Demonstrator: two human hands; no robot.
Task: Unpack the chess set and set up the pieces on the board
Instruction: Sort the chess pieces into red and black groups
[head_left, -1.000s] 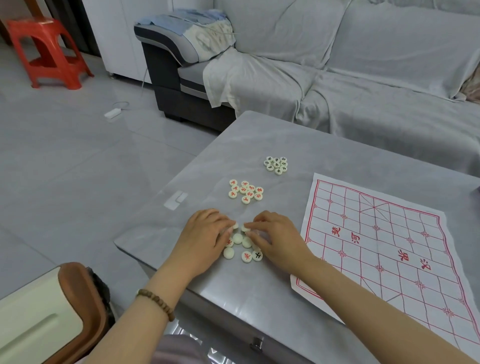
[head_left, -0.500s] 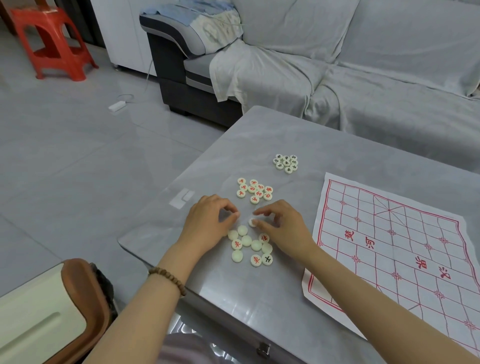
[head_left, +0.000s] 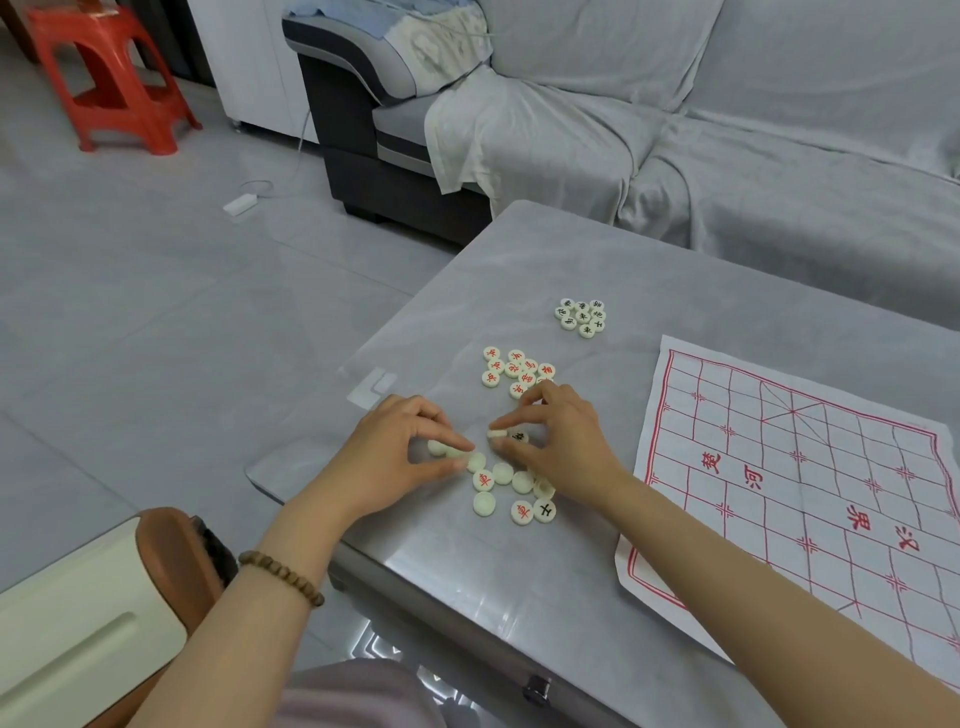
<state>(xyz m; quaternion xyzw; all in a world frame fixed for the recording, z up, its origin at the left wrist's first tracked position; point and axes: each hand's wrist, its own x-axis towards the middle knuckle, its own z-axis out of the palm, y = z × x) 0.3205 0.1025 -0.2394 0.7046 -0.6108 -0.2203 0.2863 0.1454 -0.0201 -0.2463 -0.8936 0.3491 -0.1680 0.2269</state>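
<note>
Counter (head_left: 519, 270), frame centre: my right hand (head_left: 563, 441) pinches a tilted piece (head_left: 497, 433) between narrow fingers (head_left: 514, 415); my left hand (head_left: 395, 452) pinches a blank piece (head_left: 456, 452) at the pile (head_left: 503, 474).

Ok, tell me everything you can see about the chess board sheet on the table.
The board is a thin white sheet, seemingly paper, printed with a red border, red grid and red characters across the middle. It lies flat on the grey table, right of the pieces, its near left edge slightly wavy. No piece stands on the part in view. The right forearm crosses its near corner; contact is unclear. Its right side runs out of view.
</note>
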